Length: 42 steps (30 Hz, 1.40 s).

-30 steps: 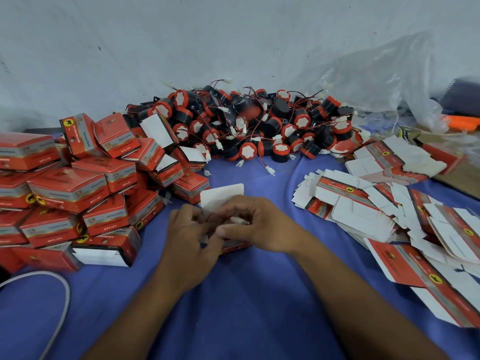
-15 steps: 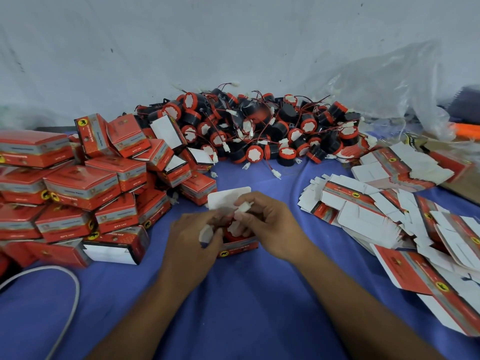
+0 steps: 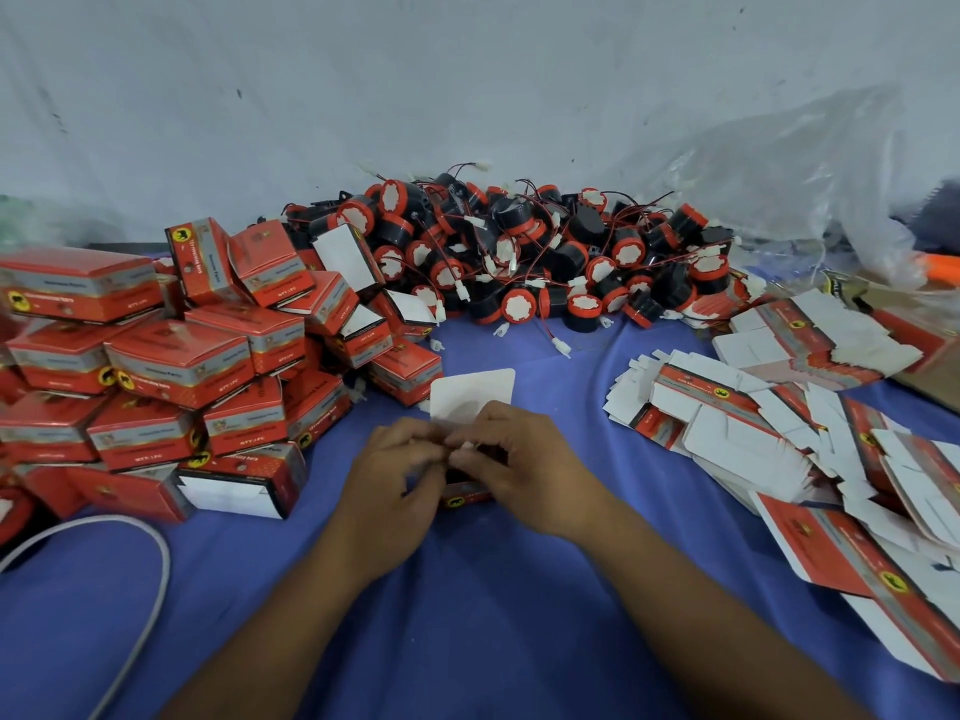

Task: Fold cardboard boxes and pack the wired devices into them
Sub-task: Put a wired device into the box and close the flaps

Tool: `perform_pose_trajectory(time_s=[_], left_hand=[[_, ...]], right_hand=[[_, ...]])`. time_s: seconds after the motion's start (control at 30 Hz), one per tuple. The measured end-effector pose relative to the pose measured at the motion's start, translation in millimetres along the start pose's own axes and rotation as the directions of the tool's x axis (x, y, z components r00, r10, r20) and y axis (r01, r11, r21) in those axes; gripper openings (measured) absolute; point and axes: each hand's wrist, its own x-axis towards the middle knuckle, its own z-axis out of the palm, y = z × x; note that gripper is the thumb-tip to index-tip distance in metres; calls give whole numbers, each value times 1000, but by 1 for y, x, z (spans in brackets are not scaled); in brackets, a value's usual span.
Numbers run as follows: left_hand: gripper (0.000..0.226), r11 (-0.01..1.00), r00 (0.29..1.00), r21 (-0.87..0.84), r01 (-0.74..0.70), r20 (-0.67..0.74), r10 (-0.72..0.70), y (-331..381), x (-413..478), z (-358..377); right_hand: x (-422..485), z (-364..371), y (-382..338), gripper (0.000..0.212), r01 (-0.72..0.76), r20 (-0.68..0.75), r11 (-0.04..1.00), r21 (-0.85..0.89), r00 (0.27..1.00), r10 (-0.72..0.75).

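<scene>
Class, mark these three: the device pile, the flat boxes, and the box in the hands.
device pile (image 3: 524, 262): head view, middle of the heap.
flat boxes (image 3: 737, 433): head view, white inside of one blank.
held box (image 3: 472, 394): head view, its raised white flap.

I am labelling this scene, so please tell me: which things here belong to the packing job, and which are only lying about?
Job: open box gripped by left hand and right hand; pile of wired devices; flat cartons; packed boxes.
Lying about: white cable; plastic bag; orange object.
</scene>
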Motion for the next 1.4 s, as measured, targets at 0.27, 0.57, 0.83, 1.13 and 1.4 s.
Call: perform_pose_trajectory(time_s=[0.27, 0.57, 0.83, 1.13, 1.4], left_hand=[[65, 809, 906, -520, 273, -143, -398, -1, -5, 10], [30, 997, 986, -77, -20, -168, 7, 5, -10, 11], [42, 999, 998, -11, -34, -51, 34, 3, -8, 15], [18, 998, 995, 44, 39, -90, -35, 3, 0, 25], [50, 848, 940, -458, 266, -71, -333, -2, 2, 20]], right_hand=[[12, 7, -4, 5, -196, -65, 973, -123, 980, 189], [13, 7, -4, 18, -40, 125, 934, -355, 988, 90], [4, -5, -2, 28, 34, 283, 913, -406, 955, 90], [-2, -50, 46, 21, -307, -395, 922, 235, 837, 380], [-2, -16, 48, 40, -315, 33, 825, 469, 940, 339]])
